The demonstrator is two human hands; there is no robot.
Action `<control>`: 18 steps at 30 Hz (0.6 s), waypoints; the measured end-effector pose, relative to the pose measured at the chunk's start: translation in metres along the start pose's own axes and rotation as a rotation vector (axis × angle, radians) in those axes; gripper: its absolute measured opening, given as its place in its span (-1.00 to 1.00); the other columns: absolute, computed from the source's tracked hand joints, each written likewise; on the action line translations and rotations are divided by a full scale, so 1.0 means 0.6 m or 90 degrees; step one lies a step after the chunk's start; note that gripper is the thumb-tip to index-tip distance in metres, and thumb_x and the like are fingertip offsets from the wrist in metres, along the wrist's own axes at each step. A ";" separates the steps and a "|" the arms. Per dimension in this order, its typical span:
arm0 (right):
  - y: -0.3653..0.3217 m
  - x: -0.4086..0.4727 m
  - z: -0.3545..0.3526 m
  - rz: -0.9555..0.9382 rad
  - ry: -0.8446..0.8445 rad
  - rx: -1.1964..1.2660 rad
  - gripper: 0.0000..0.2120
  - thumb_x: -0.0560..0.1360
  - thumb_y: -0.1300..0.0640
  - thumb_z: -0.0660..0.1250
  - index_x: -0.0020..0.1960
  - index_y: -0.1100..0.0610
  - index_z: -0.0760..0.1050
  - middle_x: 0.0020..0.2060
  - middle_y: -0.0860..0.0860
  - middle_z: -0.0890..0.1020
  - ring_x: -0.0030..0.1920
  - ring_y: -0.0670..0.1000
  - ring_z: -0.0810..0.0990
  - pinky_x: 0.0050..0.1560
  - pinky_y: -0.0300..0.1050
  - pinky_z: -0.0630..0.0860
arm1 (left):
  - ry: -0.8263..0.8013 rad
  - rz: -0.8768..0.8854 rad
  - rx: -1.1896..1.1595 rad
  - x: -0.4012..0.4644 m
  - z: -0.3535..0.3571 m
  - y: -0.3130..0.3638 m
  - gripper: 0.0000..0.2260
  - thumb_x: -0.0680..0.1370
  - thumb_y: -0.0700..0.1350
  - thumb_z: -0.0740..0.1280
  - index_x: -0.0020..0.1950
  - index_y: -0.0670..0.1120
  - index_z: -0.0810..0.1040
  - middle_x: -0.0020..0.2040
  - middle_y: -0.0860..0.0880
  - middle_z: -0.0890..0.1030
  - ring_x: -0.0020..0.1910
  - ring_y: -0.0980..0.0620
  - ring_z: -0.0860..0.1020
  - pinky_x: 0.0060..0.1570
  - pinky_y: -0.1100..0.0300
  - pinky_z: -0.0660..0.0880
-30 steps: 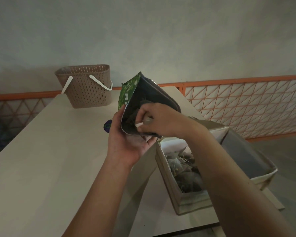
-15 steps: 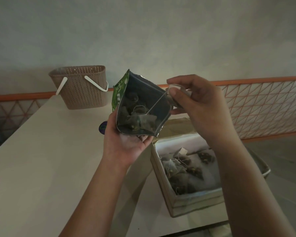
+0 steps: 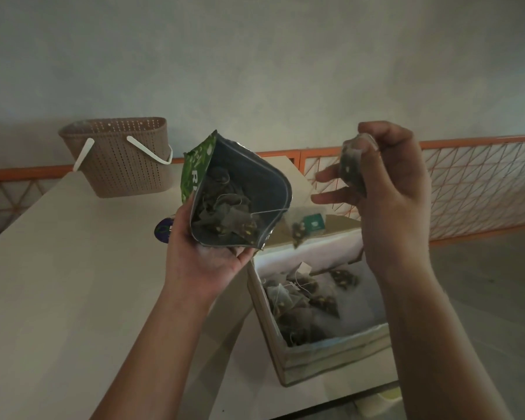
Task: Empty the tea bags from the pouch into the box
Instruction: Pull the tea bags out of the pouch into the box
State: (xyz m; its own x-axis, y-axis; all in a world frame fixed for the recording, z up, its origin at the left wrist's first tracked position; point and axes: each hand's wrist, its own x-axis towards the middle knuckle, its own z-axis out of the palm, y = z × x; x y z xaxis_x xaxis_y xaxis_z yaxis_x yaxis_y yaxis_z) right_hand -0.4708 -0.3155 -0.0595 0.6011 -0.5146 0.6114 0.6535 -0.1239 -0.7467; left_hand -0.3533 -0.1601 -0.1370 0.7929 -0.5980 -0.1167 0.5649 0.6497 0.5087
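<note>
Green pouch (image 3: 225,192) is staying cupped in our left hand (image 3: 206,253); our right hand (image 3: 385,183), now lifted clear, is pinching a tea bag (image 3: 353,165) above the box (image 3: 315,353) on the counter (image 3: 58,283).

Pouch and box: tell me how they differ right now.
The pouch is held up and tilted in the left hand; the box sits on the table. The pouch is dark foil with a green face; the box is pale cardboard. Both are open and hold tea bags.
</note>
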 end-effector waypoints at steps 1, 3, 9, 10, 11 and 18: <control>0.003 -0.004 -0.006 0.010 0.006 -0.010 -0.90 0.64 0.26 0.18 0.15 0.19 0.39 -0.20 0.04 0.51 -0.27 0.04 0.62 -0.35 -0.12 0.58 | 0.002 0.002 -0.001 0.000 0.001 -0.001 -0.58 0.60 0.17 0.25 0.36 0.00 0.59 0.28 -0.19 0.64 0.30 -0.25 0.57 0.21 -0.12 0.56; 0.013 -0.013 -0.021 0.043 -0.007 -0.067 -0.91 0.61 0.30 0.20 0.07 0.18 0.44 -0.28 0.02 0.50 -0.30 0.02 0.56 -0.31 -0.14 0.54 | 0.003 0.008 0.012 0.000 0.003 -0.001 -0.57 0.61 0.17 0.23 0.36 -0.01 0.59 0.28 -0.20 0.64 0.31 -0.26 0.57 0.30 -0.15 0.50; 0.063 -0.050 -0.026 0.153 -0.140 -0.371 -0.89 0.51 0.14 0.34 -0.12 -0.07 0.56 -0.04 -0.06 0.57 -0.12 -0.21 0.57 -0.07 -0.41 0.47 | 0.019 -0.001 0.005 0.001 0.005 -0.001 -0.55 0.61 0.16 0.23 0.37 -0.05 0.59 0.31 -0.20 0.62 0.36 -0.25 0.53 0.41 -0.13 0.39; 0.069 -0.053 -0.020 0.143 -0.139 -0.386 -0.92 0.48 0.08 0.37 -0.12 -0.11 0.56 0.02 -0.06 0.53 -0.04 -0.20 0.57 -0.01 -0.40 0.47 | 0.022 -0.002 0.003 0.001 0.005 -0.002 -0.54 0.60 0.17 0.24 0.39 -0.06 0.57 0.33 -0.19 0.61 0.38 -0.23 0.52 0.42 -0.12 0.38; 0.074 -0.056 -0.012 0.136 -0.142 -0.386 -0.93 0.46 0.05 0.40 -0.10 -0.13 0.57 0.05 -0.07 0.49 0.01 -0.19 0.56 0.04 -0.39 0.47 | 0.026 0.000 0.006 0.002 0.005 -0.003 -0.53 0.60 0.17 0.25 0.40 -0.06 0.56 0.34 -0.18 0.61 0.39 -0.21 0.51 0.42 -0.10 0.38; 0.109 -0.055 0.037 0.013 -0.130 -0.649 -0.78 0.47 -0.06 0.43 0.10 -0.08 0.65 0.13 0.00 0.47 0.17 0.03 0.44 0.10 -0.13 0.48 | 0.044 0.023 0.019 -0.002 0.010 -0.006 -0.58 0.60 0.17 0.24 0.29 -0.06 0.62 0.24 -0.18 0.67 0.33 -0.20 0.56 0.41 -0.15 0.39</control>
State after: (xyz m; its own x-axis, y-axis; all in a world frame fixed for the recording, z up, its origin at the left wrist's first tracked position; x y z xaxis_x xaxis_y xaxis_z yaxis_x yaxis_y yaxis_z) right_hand -0.4376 -0.2878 -0.1230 0.7358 -0.3831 0.5584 0.0007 -0.8242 -0.5663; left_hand -0.3576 -0.1648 -0.1339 0.8269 -0.5405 -0.1554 0.5294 0.6549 0.5392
